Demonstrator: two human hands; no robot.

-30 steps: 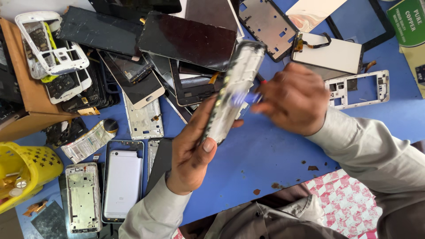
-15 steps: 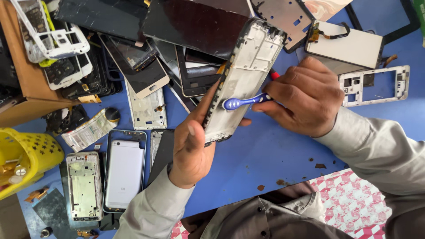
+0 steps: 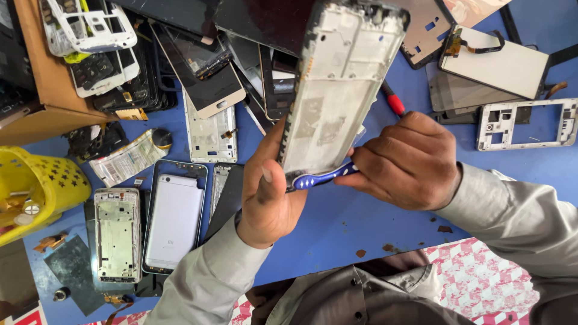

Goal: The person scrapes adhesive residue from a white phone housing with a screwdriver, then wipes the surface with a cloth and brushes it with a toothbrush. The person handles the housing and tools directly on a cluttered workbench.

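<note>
My left hand grips the lower end of a grey phone frame and holds it up, tilted, above the blue table. Its bare metal inner side faces me. My right hand holds a blue and white toothbrush, whose head lies against the bottom edge of the frame, by my left thumb. A red-handled tool pokes out behind my right hand.
Phone parts cover the table: a white phone back, a metal mid-frame, dark screens, a white frame at right. A yellow basket and a cardboard box stand at left.
The phone frame has come up closer to the camera. The toothbrush has slid from the frame's middle down to its bottom edge, near my left thumb.
</note>
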